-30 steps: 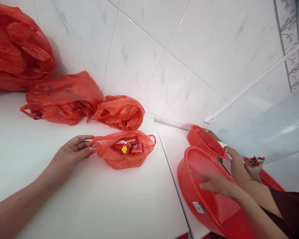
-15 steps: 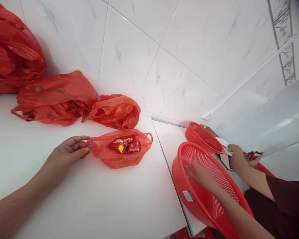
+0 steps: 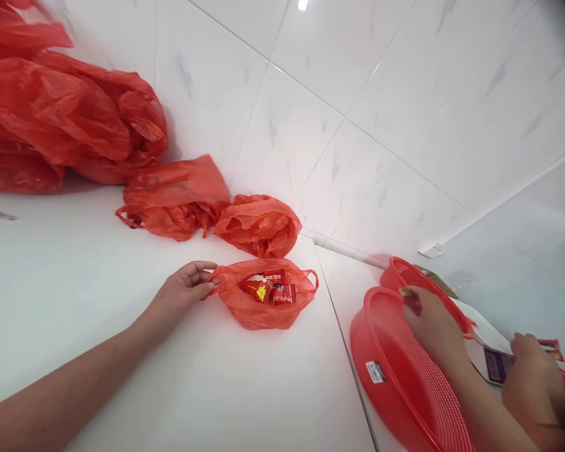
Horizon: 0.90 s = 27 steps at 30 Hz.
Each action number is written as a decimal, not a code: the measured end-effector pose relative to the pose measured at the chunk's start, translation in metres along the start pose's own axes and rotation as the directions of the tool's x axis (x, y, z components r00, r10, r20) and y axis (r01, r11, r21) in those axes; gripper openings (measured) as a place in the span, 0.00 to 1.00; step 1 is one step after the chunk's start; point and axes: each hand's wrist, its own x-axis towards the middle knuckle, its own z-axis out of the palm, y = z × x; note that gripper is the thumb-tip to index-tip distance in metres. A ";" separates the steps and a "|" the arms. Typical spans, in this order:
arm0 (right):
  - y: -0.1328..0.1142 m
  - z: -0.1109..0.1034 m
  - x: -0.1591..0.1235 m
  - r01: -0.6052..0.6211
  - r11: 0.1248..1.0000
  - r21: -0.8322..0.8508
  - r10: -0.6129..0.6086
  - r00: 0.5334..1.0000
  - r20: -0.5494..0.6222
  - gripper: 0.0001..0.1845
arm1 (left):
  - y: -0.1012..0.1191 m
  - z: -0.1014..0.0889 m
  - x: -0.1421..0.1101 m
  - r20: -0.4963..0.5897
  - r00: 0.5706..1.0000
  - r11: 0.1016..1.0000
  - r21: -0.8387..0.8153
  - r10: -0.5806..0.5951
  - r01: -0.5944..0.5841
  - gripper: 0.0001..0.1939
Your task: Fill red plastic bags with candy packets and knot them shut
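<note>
My left hand [image 3: 195, 282] pinches the handle of a small red plastic bag [image 3: 258, 317]. The bag lies with its mouth spread wide, showing several red wrapped packets [image 3: 283, 294], one with yellow print. My right hand [image 3: 428, 320], slightly blurred, is over the far rim of a large red mesh basket [image 3: 376, 339]. Its fingers are closed on a small dark red packet [image 3: 413, 303], partly hidden by the hand.
Bunched red plastic bags [image 3: 258, 223] line the tiled wall on the left. Behind the large basket stands a smaller red basket [image 3: 398, 270]. A co-worker's hand [image 3: 530, 370] is near a white scale [image 3: 496, 365] on the right, with a red packet [image 3: 552, 347] beside it.
My right hand has risen from inside the large basket to above its far rim. My left hand still holds the bag handle. The view has shifted left.
</note>
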 end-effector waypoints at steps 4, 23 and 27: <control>-0.082 -0.018 -0.009 0.194 0.981 0.020 -0.183 0.948 -0.261 0.23 | 0.000 0.000 -0.001 0.011 1.000 0.999 -0.051 -0.005 0.006 0.21; -0.130 0.164 -0.039 0.097 0.885 0.456 -0.052 0.993 -0.110 0.15 | 0.002 -0.002 0.002 -0.061 0.998 0.989 -0.149 0.007 -0.016 0.23; -0.136 0.186 -0.059 0.178 0.881 0.439 -0.140 0.983 -0.118 0.18 | 0.000 -0.012 0.009 -0.130 0.992 0.982 -0.186 -0.001 -0.023 0.23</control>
